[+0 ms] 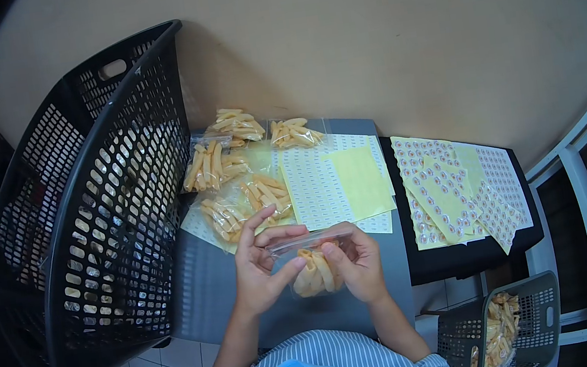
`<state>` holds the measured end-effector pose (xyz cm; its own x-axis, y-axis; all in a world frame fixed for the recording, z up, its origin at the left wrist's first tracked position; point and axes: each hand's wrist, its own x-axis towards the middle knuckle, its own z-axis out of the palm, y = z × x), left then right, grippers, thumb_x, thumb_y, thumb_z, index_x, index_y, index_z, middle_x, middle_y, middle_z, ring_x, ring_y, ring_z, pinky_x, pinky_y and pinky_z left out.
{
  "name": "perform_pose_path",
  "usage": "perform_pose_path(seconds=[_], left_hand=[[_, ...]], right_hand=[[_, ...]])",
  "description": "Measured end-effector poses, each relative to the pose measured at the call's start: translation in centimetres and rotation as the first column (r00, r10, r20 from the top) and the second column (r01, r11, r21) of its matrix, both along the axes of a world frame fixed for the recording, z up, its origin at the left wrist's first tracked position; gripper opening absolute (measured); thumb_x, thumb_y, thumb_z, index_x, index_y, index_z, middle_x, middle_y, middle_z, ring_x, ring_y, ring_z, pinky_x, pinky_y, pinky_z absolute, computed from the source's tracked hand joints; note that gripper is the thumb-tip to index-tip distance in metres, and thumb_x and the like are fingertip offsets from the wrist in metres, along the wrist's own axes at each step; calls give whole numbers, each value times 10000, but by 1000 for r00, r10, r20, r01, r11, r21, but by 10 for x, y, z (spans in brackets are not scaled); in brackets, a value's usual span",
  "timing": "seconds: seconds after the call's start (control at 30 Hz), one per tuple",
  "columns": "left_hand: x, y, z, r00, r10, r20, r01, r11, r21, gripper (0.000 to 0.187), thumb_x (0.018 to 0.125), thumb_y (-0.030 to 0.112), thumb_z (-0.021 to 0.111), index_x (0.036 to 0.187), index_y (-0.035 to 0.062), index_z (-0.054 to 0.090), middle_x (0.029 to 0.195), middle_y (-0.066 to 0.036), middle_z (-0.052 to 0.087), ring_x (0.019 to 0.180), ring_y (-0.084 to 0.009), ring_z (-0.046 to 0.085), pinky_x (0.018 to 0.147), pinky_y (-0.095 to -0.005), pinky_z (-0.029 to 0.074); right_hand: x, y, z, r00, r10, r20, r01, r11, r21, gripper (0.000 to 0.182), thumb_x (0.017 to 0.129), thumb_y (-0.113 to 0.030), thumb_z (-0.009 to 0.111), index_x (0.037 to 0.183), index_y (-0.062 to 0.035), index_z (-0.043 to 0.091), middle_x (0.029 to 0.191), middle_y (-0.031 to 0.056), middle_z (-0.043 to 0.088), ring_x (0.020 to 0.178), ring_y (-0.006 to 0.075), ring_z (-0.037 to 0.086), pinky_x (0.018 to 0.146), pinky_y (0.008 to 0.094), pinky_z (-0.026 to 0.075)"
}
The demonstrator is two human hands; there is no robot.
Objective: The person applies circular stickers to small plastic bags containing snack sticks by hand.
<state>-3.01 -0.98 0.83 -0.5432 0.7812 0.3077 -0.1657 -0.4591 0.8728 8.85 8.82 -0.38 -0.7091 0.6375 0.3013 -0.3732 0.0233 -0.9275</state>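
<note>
A clear zip bag (313,278) with pale yellow, stick-like snack pieces hangs between my hands, just above the grey table's front part. My left hand (259,267) grips the bag's left side, its thumb against the plastic and its index finger raised. At the upper right of the bag, my right hand (357,263) pinches near the top strip with thumb and fingers. Behind my left hand, several filled snack bags (214,166) lie together. Sheets of small printed labels (313,192) lie beyond my hands, a plain yellowish backing sheet (361,183) on top.
A large black perforated basket (114,186) stands tilted at the left, close to the grey table (205,301). More sticker sheets (452,191) rest on a black surface (425,266) at the right. Below it, a dark crate (547,305) holds snack pieces. A wall rises behind.
</note>
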Motion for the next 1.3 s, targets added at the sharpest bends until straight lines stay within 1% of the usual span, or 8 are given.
perform_pose_path(seconds=[0.1, 0.3, 0.57, 0.7, 1.0, 1.17, 1.23, 1.3], left_hand=[[13, 4, 0, 994, 97, -40, -102, 985, -139, 620, 701, -45, 654, 1228, -9, 329, 917, -132, 606, 888, -173, 589, 832, -294, 451], [22, 6, -1, 982, 169, -80, -176, 980, -91, 567, 712, -55, 646, 1199, -20, 358, 821, -87, 602, 827, -128, 586, 767, -241, 454], [28, -7, -21, 972, 198, -127, -213, 970, -120, 557, 702, -46, 671, 1190, -45, 401, 774, -75, 628, 765, -113, 600, 754, -222, 446], [23, -15, -32, 978, 128, -167, -160, 967, -196, 611, 705, -54, 657, 1236, -65, 354, 721, -69, 632, 745, -119, 613, 738, -218, 453], [7, -23, -39, 986, -141, -86, 92, 900, -426, 690, 844, 7, 524, 1378, 20, 89, 920, -156, 645, 829, -106, 598, 720, -189, 451], [3, -14, -63, 987, -161, -28, 135, 899, -416, 676, 861, 50, 518, 1381, 27, 86, 926, -142, 644, 813, -78, 578, 692, -179, 443], [-2, -12, -66, 947, -308, -87, 208, 799, -564, 655, 873, 53, 498, 1381, 28, 85, 916, -125, 645, 759, -57, 556, 661, -180, 441], [-5, -9, -64, 934, -344, -99, 214, 759, -614, 632, 871, 118, 519, 1370, 4, 149, 965, -119, 606, 757, -80, 527, 669, -216, 441]], right_hand=[[1, -5, 4, 999, -34, -25, 33, 998, -45, 118, 818, -41, 578, 926, 2, 554, 894, 58, 572, 846, 108, 547, 761, 253, 436], [0, -7, 3, 989, -97, -113, 101, 995, 28, 119, 807, -21, 578, 918, 13, 551, 906, 76, 548, 848, 120, 538, 762, 256, 433], [12, -17, -17, 989, -139, 55, 131, 983, 127, 67, 792, -35, 596, 832, 18, 583, 830, 92, 582, 776, 136, 557, 713, 244, 442], [16, -21, -22, 982, -156, 105, 146, 984, 97, 66, 789, -36, 599, 813, 25, 597, 799, 97, 602, 726, 140, 571, 668, 242, 453], [28, -6, -36, 950, -141, 278, 139, 990, 24, 93, 792, -40, 604, 829, 36, 643, 750, 78, 623, 690, 100, 582, 624, 216, 460], [37, -3, -65, 919, -112, 378, 142, 988, -52, 153, 831, -89, 566, 887, 24, 651, 729, 64, 633, 652, 81, 568, 601, 208, 452], [47, 4, -59, 897, -64, 438, 104, 992, -68, 181, 840, -104, 547, 939, 17, 640, 750, 87, 635, 703, 134, 574, 681, 245, 454], [54, 17, -47, 809, -157, 566, -109, 907, 407, 258, 826, -120, 555, 1045, 10, 592, 851, 121, 615, 840, 217, 553, 788, 293, 422]])
